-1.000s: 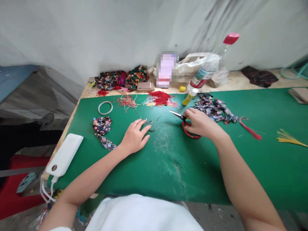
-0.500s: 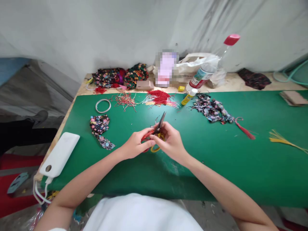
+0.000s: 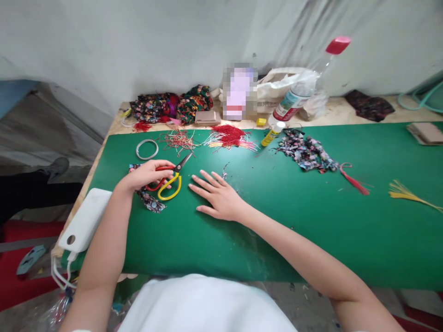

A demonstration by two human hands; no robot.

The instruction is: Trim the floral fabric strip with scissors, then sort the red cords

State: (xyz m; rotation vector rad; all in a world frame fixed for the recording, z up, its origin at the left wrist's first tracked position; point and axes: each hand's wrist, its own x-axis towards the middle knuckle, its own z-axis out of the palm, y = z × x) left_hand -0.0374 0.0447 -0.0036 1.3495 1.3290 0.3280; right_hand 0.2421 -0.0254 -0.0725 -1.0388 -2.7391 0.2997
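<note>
My left hand (image 3: 148,175) holds the scissors (image 3: 177,168) by the red handle, above the green mat (image 3: 194,240); the yellow handle loop hangs free and the blades point up and right. Beneath and beside that hand lies a floral fabric piece (image 3: 152,203), partly covered by it. Over the middle of the mat, my right hand (image 3: 218,196) is spread with its palm down and nothing in its fingers. Small dark scraps (image 3: 224,173) are just beyond its fingertips.
Red threads (image 3: 228,136), a glue bottle (image 3: 273,134) and floral fabric (image 3: 304,152) with a red tassel (image 3: 355,180) lie farther back. A plastic bottle (image 3: 289,106) leans behind. A white power bank (image 3: 86,220) rests left, a yellow tassel (image 3: 408,193) right.
My hands have moved apart. The left has carried the scissors to the left, over the floral piece. My right hand has let go of the scissors and spread flat.
</note>
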